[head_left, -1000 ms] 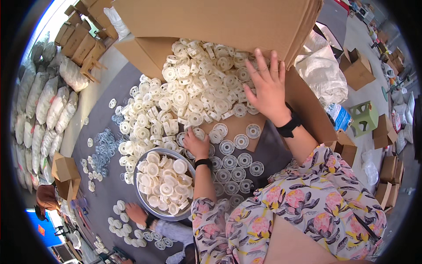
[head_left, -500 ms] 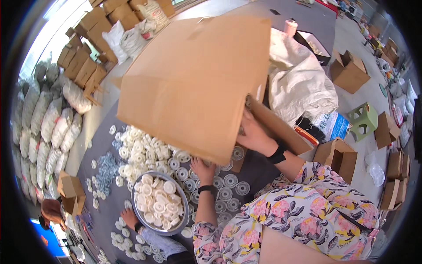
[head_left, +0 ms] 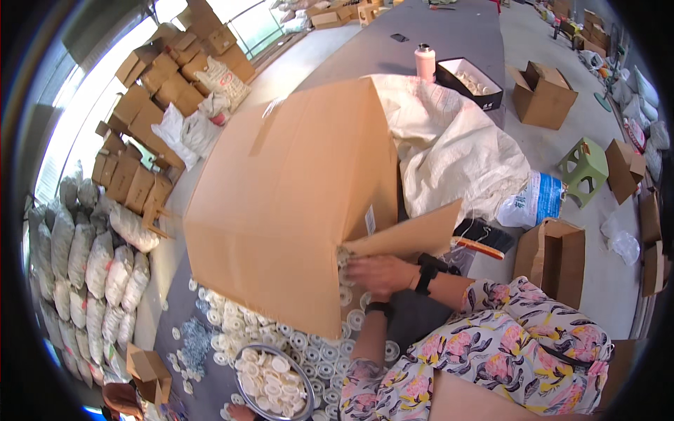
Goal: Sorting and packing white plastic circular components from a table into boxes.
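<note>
The box [head_left: 288,182] sits tipped over the wheels [head_left: 298,342] on the desk [head_left: 351,56], perhaps steadied at its corner by the half-curled right hand [head_left: 379,274], grip unclear; the left hand is too hidden to tell.

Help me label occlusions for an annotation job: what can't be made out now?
Head view:
Left hand: mostly hidden behind the right hand.
Inside of the large brown cardboard box: hidden by its walls.
Another person's hand: partly cut off by the lower edge.
Small blue-grey pieces: too small to tell their shape.
</note>
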Available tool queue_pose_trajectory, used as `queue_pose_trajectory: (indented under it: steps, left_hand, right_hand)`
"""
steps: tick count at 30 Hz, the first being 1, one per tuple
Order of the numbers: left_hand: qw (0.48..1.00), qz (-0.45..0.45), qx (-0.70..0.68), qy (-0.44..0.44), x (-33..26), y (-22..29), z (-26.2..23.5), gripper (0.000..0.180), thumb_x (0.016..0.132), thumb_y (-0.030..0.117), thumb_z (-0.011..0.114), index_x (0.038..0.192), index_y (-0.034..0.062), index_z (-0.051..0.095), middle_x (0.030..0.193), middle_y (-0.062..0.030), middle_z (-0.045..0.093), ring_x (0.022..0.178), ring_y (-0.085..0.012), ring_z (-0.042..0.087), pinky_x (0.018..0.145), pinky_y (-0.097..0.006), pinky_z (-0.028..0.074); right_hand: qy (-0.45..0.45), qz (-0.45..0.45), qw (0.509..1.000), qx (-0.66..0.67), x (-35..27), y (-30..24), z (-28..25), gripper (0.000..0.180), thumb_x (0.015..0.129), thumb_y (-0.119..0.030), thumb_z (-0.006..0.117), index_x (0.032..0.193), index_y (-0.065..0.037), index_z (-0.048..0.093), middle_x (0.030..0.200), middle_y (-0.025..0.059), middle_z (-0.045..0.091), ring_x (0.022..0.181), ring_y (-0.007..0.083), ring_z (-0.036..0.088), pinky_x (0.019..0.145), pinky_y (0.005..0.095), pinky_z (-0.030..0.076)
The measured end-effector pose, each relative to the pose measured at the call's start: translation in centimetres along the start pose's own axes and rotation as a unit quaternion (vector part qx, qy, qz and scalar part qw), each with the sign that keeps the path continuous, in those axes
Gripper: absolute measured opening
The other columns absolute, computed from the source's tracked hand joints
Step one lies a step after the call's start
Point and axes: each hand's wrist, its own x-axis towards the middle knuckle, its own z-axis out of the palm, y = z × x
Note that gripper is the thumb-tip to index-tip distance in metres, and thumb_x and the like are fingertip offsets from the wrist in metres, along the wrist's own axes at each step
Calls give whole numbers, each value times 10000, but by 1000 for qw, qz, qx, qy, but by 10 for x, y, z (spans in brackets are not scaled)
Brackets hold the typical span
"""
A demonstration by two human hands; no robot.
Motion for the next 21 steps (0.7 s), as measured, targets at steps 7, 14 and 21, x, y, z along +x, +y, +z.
queue_pose_trajectory:
  steps: [7,14,21]
  left_hand:
    - [993,-12,117,-25,-99,-186,-186,327,756,166,582,1020,-13,509,1115,-185,524,1053,-331,486,864,-433,409]
    - [962,-106,247,-56,-159,-211,-334,228,737,155,570,910,9,543,1115,-173,533,1040,-342,492,849,-441,421]
    - [901,-236,357,-72,-274,-175,-405,141,717,144,558,800,31,576,1115,-161,543,1027,-352,499,834,-450,433]
  right_hand:
    - [-14,-76,988,137,5,5,-10,323,747,-37,534,1066,11,520,1224,166,458,1208,325,401,967,403,391]
    - [-29,-103,986,129,11,19,-4,307,744,-60,545,1043,7,524,1266,153,439,1209,318,396,976,403,379]
    - [-19,-151,982,111,27,16,-6,296,765,-95,531,1044,5,524,1265,162,441,1207,292,403,964,389,387]
